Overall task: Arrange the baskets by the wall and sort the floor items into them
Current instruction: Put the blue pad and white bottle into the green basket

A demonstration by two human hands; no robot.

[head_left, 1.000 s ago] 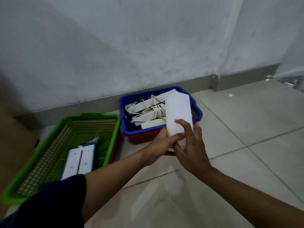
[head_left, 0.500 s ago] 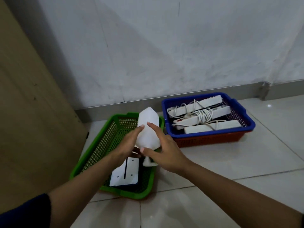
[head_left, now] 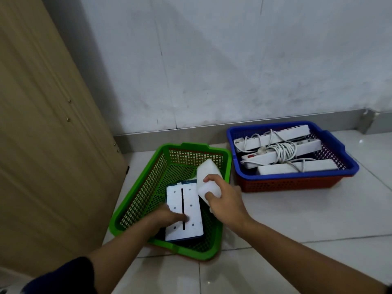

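Right hand [head_left: 224,200] grips a white foam block [head_left: 209,181] tilted over the green basket [head_left: 146,192], thumb and fingers wrapped round its lower end, likely angling it to drop in beside the flat white perforated slab [head_left: 183,213] already lying inside. Left hand [head_left: 169,217] rests on that slab's near end with fingers pressed to it, probably steadying or shifting it to make room; whether it grips the edge I cannot tell. Right of the green basket, by the wall [head_left: 233,71], the blue basket [head_left: 347,166] holds power strips [head_left: 282,151], so sorting looks well along.
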